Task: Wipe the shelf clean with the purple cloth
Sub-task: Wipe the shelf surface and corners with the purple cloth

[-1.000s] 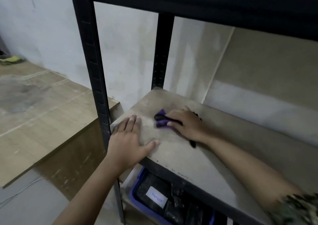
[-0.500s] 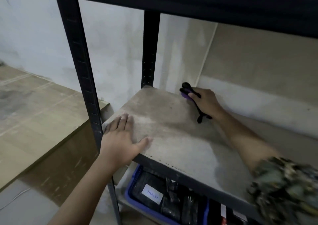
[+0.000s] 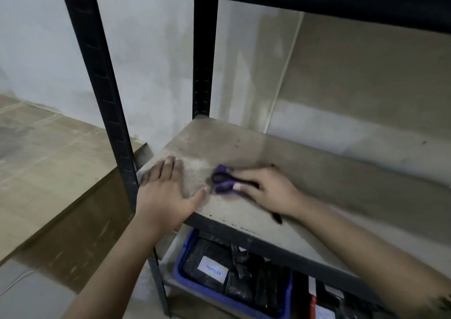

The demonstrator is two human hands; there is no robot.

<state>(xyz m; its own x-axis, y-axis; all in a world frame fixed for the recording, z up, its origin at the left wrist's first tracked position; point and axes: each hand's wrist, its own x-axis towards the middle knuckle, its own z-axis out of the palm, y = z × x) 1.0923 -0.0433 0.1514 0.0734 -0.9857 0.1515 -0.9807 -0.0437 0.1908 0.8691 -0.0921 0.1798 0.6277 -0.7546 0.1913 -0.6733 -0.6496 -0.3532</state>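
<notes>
Pressing the purple cloth [image 3: 223, 179] flat on the shelf board [image 3: 244, 147], the right hand [image 3: 266, 188] lies over it with fingers bent round the bunched fabric, gripping it; only the cloth's left end sticks out past the fingertips, purple with a dark black patch, a bit motion-blurred. A thin black strap [image 3: 277, 217] pokes out below the right wrist toward the board's front edge; cannot tell whether it belongs to the cloth. Left hand [image 3: 166, 194] is released, palm down, fingers straight and spread on the board's front-left corner, thumb tip just beside the cloth, not clearly touching. Black metal upright [image 3: 102, 94] stands just left of the left hand; a second black post [image 3: 204, 57] rises at the board's back corner, beyond both hands. Below the hands, on the lower shelf level, a blue plastic basket [image 3: 185, 248] holds dark wrapped packs, one with a white label [image 3: 213, 268]. Left of the left arm sits a flat wooden panel [image 3: 48, 162].
</notes>
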